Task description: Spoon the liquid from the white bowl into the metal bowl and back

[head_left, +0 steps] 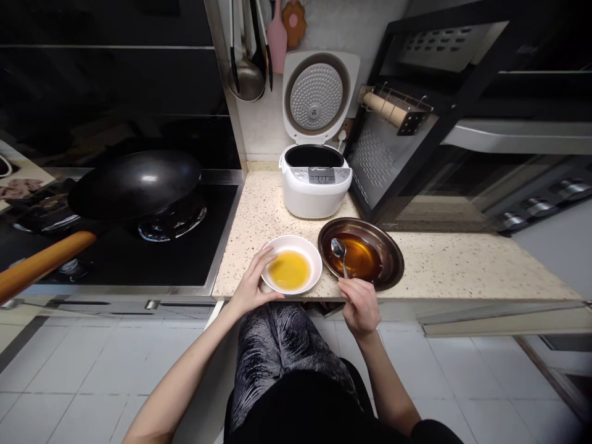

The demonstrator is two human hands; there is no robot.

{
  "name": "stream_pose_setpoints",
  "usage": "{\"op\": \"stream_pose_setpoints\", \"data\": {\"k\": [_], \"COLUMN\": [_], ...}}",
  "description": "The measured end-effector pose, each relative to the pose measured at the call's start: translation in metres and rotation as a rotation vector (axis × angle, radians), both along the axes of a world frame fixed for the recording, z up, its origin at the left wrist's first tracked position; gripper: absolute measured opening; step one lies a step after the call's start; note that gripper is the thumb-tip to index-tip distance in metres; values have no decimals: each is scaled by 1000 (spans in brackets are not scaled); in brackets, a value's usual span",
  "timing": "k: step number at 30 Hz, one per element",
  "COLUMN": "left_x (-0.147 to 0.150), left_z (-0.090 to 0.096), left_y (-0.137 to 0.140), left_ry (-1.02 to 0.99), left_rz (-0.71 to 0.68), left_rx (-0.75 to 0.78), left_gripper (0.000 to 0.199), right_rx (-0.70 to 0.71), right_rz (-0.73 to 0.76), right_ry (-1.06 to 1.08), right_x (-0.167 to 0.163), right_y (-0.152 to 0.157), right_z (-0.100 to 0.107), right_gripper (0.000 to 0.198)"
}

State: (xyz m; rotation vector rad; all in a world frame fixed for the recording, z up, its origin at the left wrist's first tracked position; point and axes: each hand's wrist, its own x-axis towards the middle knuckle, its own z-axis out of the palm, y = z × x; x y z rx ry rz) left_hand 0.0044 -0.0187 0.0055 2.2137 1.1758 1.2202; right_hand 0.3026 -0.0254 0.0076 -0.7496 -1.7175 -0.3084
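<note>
Yellow liquid part-fills white bowl (291, 266), left hand (250, 287) fingers grasping its rim; right hand (361, 305) pinches spoon (340, 253) over amber-filled metal dish (365, 259), transfer seemingly unfinished.

White bowl (292, 269) of yellow liquid beside metal dish (361, 254) holding amber liquid, perhaps oil, and spoon (340, 253).
</note>
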Motion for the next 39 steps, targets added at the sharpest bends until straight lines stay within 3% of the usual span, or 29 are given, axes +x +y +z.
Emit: {"op": "stream_pose_setpoints", "data": {"k": [5, 9, 23, 30, 39], "left_x": [0, 0, 0, 1, 2], "left_z": [-1, -1, 0, 1, 0], "left_y": [0, 0, 0, 0, 1], "left_ry": [1, -12, -3, -6, -22], "left_rz": [0, -1, 1, -4, -12], "left_rx": [-11, -13, -9, -7, -11], "left_gripper": [90, 89, 90, 90, 90], "right_rx": [-54, -58, -75, -183, -341], "right_rz": [21, 17, -44, 134, 218], "right_ry": [-88, -55, 490, 436, 395], "right_x": [4, 2, -26, -49, -60], "right_y": [-1, -1, -12, -23, -20], "right_z": [-10, -7, 15, 7, -3], "right_gripper": [35, 37, 11, 14, 19]}}
